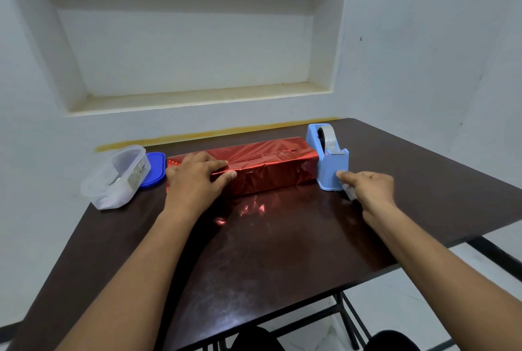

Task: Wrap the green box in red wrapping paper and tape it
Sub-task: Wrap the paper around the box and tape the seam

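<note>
Centrally, the red-wrapped box [254, 165] is pressed onto the counter [282, 252] under the spread left hand [195, 178]. A strip of tape [349, 191] is pinched by the right hand [367, 189], just beside the blue dispenser [329, 158].

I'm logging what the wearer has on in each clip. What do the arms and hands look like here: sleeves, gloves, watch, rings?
Both forearms are bare as far up as the view shows; no sleeve edge is visible. The left hand and right hand wear no gloves. No watch or bracelet shows on either wrist, and no rings on the visible fingers.
</note>
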